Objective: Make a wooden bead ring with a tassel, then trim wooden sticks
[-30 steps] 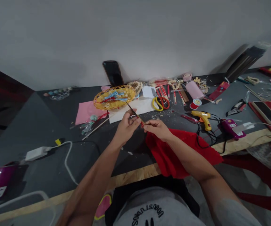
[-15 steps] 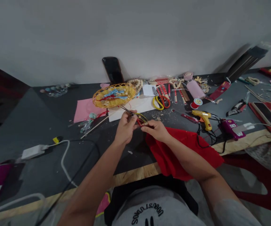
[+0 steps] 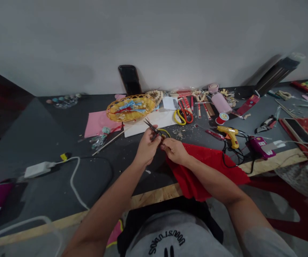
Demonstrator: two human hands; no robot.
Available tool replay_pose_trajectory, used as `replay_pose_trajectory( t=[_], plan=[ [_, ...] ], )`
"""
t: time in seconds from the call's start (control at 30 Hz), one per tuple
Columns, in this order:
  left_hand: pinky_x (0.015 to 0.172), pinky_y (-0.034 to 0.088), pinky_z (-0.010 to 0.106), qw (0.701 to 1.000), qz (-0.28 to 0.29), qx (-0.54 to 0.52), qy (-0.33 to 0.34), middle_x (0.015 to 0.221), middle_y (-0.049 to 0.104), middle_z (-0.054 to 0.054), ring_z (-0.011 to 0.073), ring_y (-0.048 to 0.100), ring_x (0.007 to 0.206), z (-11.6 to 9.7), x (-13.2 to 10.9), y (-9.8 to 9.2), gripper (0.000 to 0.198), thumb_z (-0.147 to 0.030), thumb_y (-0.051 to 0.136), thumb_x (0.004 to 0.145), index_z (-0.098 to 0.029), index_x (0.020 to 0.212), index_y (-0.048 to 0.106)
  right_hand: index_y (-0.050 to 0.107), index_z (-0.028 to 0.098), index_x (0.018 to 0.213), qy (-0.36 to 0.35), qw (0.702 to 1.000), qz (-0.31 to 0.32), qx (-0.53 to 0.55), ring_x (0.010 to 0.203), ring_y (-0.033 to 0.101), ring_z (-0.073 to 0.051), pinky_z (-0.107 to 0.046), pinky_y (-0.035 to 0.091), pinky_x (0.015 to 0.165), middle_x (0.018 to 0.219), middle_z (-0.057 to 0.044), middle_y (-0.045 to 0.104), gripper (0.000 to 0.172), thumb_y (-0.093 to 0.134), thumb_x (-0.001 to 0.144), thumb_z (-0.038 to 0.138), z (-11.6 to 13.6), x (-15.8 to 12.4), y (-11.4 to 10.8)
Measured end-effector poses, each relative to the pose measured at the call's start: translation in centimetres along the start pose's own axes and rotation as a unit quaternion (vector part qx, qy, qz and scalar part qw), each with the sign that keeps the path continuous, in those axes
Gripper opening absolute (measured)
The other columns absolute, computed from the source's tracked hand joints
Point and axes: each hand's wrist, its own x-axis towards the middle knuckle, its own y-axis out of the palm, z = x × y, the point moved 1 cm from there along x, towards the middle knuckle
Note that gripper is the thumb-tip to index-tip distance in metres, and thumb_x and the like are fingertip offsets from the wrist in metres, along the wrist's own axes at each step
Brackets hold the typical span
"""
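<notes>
While both hands are brought close together above the dark table (image 3: 36,142), a pair of scissors (image 3: 154,129) is held between them, just in front of the white sheet (image 3: 136,131). By the left hand (image 3: 148,144) it is pinched between thumb and fingers, near the middle, and the dark blades are pointed away from the body, with their tips slightly parted. The right hand (image 3: 174,150) is curled beside the yellow handle loop (image 3: 166,132); what is pinched by its fingertips cannot be told, because they are partly hidden. Under the right forearm, a red cloth (image 3: 207,169) is spread over the table edge. Behind the hands, a yellow basket (image 3: 150,103) is seen, and a phone (image 3: 130,79) is leaned against the wall (image 3: 170,43). Another pair with yellow and red handles (image 3: 180,117) is laid near the sheet's right end. Farther right, a yellow glue gun (image 3: 231,132) is placed.
</notes>
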Motion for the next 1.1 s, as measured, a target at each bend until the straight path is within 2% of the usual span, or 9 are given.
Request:
replay_pose_trajectory(
  t=[0.13, 0.23, 0.3, 0.37, 0.43, 0.5, 0.73, 0.93, 1.1],
  plan=[
    [0.070, 0.057, 0.031, 1.000, -0.006, -0.022, -0.016, 0.094, 0.063, 0.002, 0.0167, 0.066, 0.084, -0.5, -0.2, -0.7, 0.050, -0.021, 0.062, 0.071, -0.020, 0.119, 0.047, 0.044, 0.025, 0.073, 0.096, 0.990, -0.092, 0.046, 0.058, 0.051, -0.015, -0.028, 0.040, 0.062, 0.062, 0.002, 0.050, 0.028, 0.038, 0.096, 0.040, -0.6, 0.1, -1.2],
    [0.066, 0.057, 0.030, 0.999, 0.011, -0.013, -0.043, 0.103, 0.063, 0.004, 0.0166, 0.066, 0.083, -1.2, -0.5, -1.6, 0.051, -0.022, 0.064, 0.070, -0.020, 0.119, 0.049, 0.048, 0.024, 0.077, 0.122, 0.989, -0.080, 0.027, 0.056, 0.050, -0.013, -0.026, 0.040, 0.062, 0.060, 0.004, 0.051, 0.022, 0.040, 0.095, 0.033, -1.1, 0.2, -2.3],
    [0.061, 0.056, 0.027, 0.997, 0.039, 0.022, -0.066, 0.104, 0.064, 0.006, 0.0163, 0.066, 0.079, -1.7, -0.6, -2.5, 0.051, -0.025, 0.067, 0.069, -0.019, 0.118, 0.053, 0.053, 0.021, 0.085, 0.113, 0.993, -0.022, -0.014, 0.066, 0.056, -0.014, -0.026, 0.043, 0.068, 0.072, 0.001, 0.060, 0.014, 0.041, 0.092, 0.021, -1.4, 0.7, -3.0],
    [0.055, 0.052, 0.023, 0.991, 0.076, 0.070, -0.087, 0.099, 0.067, 0.007, 0.0160, 0.065, 0.075, -2.2, -0.6, -3.7, 0.047, -0.028, 0.069, 0.068, -0.016, 0.112, 0.059, 0.056, 0.018, 0.102, 0.107, 0.989, 0.033, -0.093, 0.087, 0.061, -0.016, -0.027, 0.046, 0.080, 0.099, -0.006, 0.066, 0.021, 0.045, 0.086, 0.011, -1.7, 1.6, -4.0],
    [0.050, 0.046, 0.018, 0.984, 0.091, 0.121, -0.094, 0.091, 0.068, 0.007, 0.0154, 0.064, 0.072, -2.4, -0.5, -4.9, 0.040, -0.031, 0.071, 0.066, -0.015, 0.102, 0.064, 0.053, 0.015, 0.119, 0.123, 0.966, 0.042, -0.222, 0.109, 0.057, -0.020, -0.032, 0.044, 0.095, 0.124, -0.014, 0.060, 0.037, 0.052, 0.083, 0.009, -2.3, 3.0, -5.3],
    [0.047, 0.042, 0.017, 0.979, 0.081, 0.166, -0.090, 0.083, 0.068, 0.005, 0.0152, 0.063, 0.068, -2.5, -0.4, -6.0, 0.036, -0.034, 0.070, 0.065, -0.015, 0.095, 0.066, 0.051, 0.012, 0.125, 0.165, 0.932, 0.023, -0.321, 0.122, 0.051, -0.026, -0.038, 0.037, 0.106, 0.128, -0.018, 0.057, 0.038, 0.050, 0.086, 0.011, -3.2, 4.7, -6.6],
    [0.051, 0.043, 0.020, 0.970, 0.028, 0.224, -0.089, 0.099, 0.070, 0.008, 0.0190, 0.068, 0.077, -3.0, -0.5, -8.3, 0.045, -0.032, 0.065, 0.066, -0.016, 0.108, 0.064, 0.051, 0.011, 0.121, 0.257, 0.896, 0.010, -0.361, 0.111, 0.060, -0.034, -0.043, 0.046, 0.093, 0.119, -0.023, 0.061, 0.042, 0.062, 0.085, 0.030, -6.3, 9.0, -8.1],
    [0.053, 0.044, 0.023, 0.947, -0.071, 0.303, -0.077, 0.093, 0.070, 0.007, 0.0206, 0.068, 0.076, -3.6, 0.1, -12.2, 0.037, -0.028, 0.056, 0.068, -0.016, 0.102, 0.062, 0.053, 0.013, 0.112, 0.303, 0.893, -0.002, -0.331, 0.103, 0.065, -0.034, -0.041, 0.048, 0.087, 0.106, -0.020, 0.068, 0.045, 0.071, 0.072, 0.022, -6.9, 9.7, -9.2],
    [0.057, 0.046, 0.028, 0.894, -0.044, 0.438, -0.085, 0.072, 0.068, 0.005, 0.0236, 0.067, 0.071, -3.4, 0.9, -15.3, 0.019, -0.030, 0.053, 0.070, -0.018, 0.082, 0.062, 0.054, 0.016, 0.106, 0.310, 0.915, -0.075, -0.246, 0.098, 0.065, -0.030, -0.040, 0.048, 0.085, 0.100, -0.014, 0.068, 0.040, 0.070, 0.070, 0.024, -6.2, 8.9, -11.4]
  ],
)
